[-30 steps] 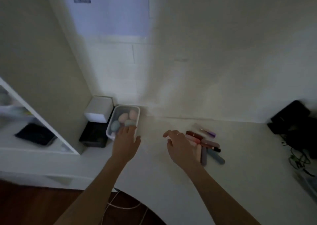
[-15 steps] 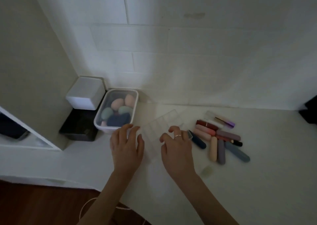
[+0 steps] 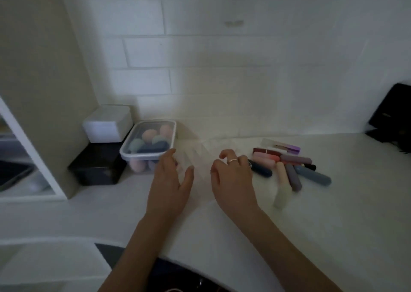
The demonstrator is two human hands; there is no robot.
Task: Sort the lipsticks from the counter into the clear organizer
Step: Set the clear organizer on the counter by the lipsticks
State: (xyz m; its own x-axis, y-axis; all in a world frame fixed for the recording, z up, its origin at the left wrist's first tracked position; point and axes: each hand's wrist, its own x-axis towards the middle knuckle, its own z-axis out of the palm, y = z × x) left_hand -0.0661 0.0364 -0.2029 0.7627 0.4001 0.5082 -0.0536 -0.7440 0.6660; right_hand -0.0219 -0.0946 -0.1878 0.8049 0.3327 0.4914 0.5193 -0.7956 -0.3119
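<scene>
Both hands sit at the clear organizer [image 3: 200,158] on the white counter [image 3: 311,236]: the left hand [image 3: 170,180] with fingers spread and relaxed at its left edge, the right hand [image 3: 233,176] with fingers curled at its right edge; whether either grips it I cannot tell. Just right lies the pile of lipsticks [image 3: 293,167]. A lidded tub of sponges [image 3: 149,144] stands to the left.

Both hands [image 3: 171,180] now flank the clear organizer [image 3: 200,158], thumbs spread.

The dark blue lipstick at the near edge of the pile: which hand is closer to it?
Right. The right hand sits just left of the dark blue lipstick, its fingers almost at the lipstick's end. The left hand is further left, beyond the clear organizer.
</scene>
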